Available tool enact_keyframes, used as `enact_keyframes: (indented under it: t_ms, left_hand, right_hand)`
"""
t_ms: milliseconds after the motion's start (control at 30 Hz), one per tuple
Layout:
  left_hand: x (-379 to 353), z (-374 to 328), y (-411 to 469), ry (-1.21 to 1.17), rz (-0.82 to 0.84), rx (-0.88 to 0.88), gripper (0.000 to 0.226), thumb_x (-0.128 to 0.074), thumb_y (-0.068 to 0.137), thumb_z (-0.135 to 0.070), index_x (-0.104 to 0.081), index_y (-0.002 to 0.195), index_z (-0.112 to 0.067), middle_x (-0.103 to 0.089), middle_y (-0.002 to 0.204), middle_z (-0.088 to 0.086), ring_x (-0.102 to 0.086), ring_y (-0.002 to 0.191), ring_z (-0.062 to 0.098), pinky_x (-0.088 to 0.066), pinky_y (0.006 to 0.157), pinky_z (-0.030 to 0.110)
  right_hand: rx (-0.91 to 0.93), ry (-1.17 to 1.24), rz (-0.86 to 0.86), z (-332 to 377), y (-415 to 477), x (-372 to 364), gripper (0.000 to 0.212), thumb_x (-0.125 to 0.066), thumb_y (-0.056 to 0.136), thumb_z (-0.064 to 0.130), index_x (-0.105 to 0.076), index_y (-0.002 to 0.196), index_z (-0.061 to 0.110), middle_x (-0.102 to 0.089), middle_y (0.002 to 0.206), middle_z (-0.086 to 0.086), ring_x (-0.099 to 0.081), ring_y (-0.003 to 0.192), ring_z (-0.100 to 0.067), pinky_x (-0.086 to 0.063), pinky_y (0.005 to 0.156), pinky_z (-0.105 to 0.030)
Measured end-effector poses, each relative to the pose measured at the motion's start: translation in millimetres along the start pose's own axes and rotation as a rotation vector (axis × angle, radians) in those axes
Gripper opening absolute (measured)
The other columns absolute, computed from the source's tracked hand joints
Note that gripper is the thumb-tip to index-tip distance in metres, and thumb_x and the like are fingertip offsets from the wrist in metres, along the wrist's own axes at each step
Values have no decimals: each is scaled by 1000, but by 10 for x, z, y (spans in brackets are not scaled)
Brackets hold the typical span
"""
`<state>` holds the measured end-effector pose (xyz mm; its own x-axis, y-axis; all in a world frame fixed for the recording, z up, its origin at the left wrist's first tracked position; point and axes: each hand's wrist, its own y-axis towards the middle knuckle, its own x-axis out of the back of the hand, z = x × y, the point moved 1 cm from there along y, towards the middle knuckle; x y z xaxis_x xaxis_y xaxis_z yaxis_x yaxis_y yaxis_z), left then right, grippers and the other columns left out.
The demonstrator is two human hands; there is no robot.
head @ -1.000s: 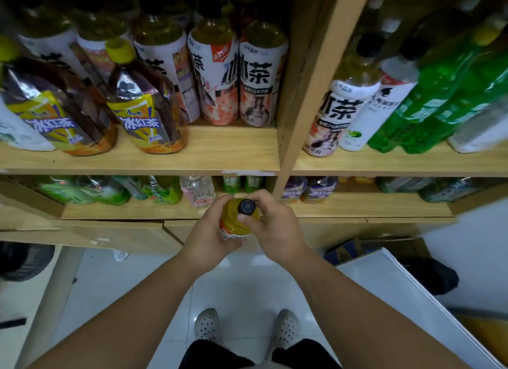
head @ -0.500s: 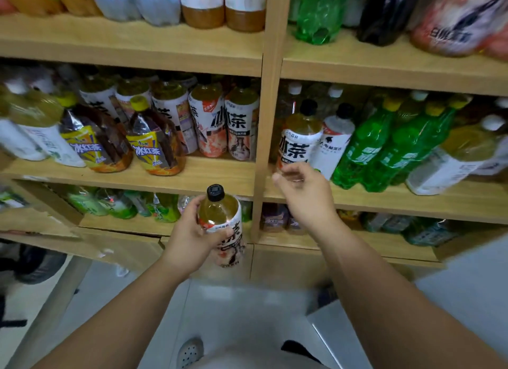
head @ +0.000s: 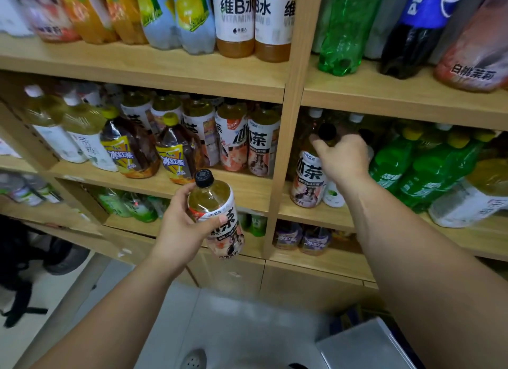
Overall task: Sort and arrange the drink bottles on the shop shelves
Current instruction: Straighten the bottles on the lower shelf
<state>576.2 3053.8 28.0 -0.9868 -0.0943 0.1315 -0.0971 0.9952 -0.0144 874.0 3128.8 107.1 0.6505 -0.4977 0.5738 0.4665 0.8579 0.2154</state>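
Note:
My left hand (head: 181, 228) grips a tea bottle (head: 217, 220) with a black cap and a white and peach label, held tilted in front of the middle shelf (head: 247, 192). My right hand (head: 342, 159) reaches into the right compartment, and its fingers curl round the neck of a matching tea bottle (head: 309, 181) standing at that compartment's left end, just below its black cap. More bottles of the same tea (head: 261, 148) stand in a row at the right end of the left compartment, beyond the wooden divider (head: 286, 148).
Green soda bottles (head: 428, 170) crowd the shelf right of my right hand. Iced red tea bottles (head: 129, 151) lean in the left compartment. Vitamin water (head: 236, 19) and a cola bottle (head: 412, 33) stand on the upper shelf. A grey box (head: 365, 346) sits on the floor at lower right.
My right hand left the held bottle's cap and reached up right to the tea bottle on the shelf. My left hand lifted its bottle, and the view tilted upward.

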Motion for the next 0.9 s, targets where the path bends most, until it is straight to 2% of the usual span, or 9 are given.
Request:
enact_keyframes:
  t_ms: [67,167,267,333,467,600,767,833,900]
  left_hand:
    - [41,-6,15,-9,-12,5,78,-89,71,-2,-52,133,-32,-72,113,-11,-70,105,5,-56,90,30]
    - [115,-5,45,-17,0,18,77,-89,71,-3,-52,131,-34,-72,112,-13,-70,104,4,-57,91,32]
    - [197,-21,157,20,51,23,73,-90,71,-6,-53,120,-46,-72,108,-23,-69,103,-1,-56,92,34]
    - [242,-71,286,23,101,14,72,-90,71,-7,-53,116,-49,-72,109,-24,-68,104,-1,-56,92,34]
    - [278,-186,623,7,186,2,77,-89,73,-9,-47,130,-41,-67,119,-15,-67,112,9,-58,85,29]
    - [248,-237,952,62,241,-46,79,-91,72,-14,-47,134,-37,-66,122,-14,-66,113,9,-57,95,38]
    - [147,-274,1320,190,351,-103,83,-91,73,-27,-44,141,-32,-65,121,-14,-65,111,10,-58,91,36]
    - [83,-324,1447,226,369,-117,78,-90,75,-24,-45,139,-25,-65,118,-8,-66,98,7,-58,72,21]
    - [7,-358,1558,248,387,-105,75,-87,79,-17,-46,140,-17,-63,115,-1,-65,76,1,-48,49,8]
  right_hand:
    - [10,-41,-19,2,-12,2,37,-70,90,49,-67,91,12,-61,69,-1,-62,71,-24,-47,65,-31]
    - [38,-141,-70,16,-73,-25,41,-69,91,48,-66,89,8,-65,78,-9,-64,75,-27,-45,62,-30]
    - [60,-195,-144,34,-183,-62,44,-71,92,43,-66,106,1,-63,110,-18,-62,98,-32,-40,73,-27]
    - [57,-206,-173,55,-268,-68,45,-70,93,38,-63,113,-2,-57,122,-20,-57,106,-32,-35,77,-25]
    - [74,-160,-197,42,-440,-38,40,-72,93,30,-64,120,2,-56,118,-13,-58,106,-28,-44,84,-29]
    - [28,-125,-263,20,-673,37,41,-72,92,33,-64,123,8,-52,112,0,-62,102,-27,-54,92,-44]
    - [-63,-31,-258,120,-984,172,38,-72,91,35,-65,122,16,-59,112,1,-63,91,-23,-58,84,-53]
    - [-70,-10,-214,218,-1105,198,28,-71,91,32,-64,116,22,-62,108,-4,-64,85,-27,-59,78,-54]
    - [-34,-32,-178,332,-1188,197,23,-72,92,30,-63,112,25,-63,102,-7,-62,78,-25,-59,72,-45]
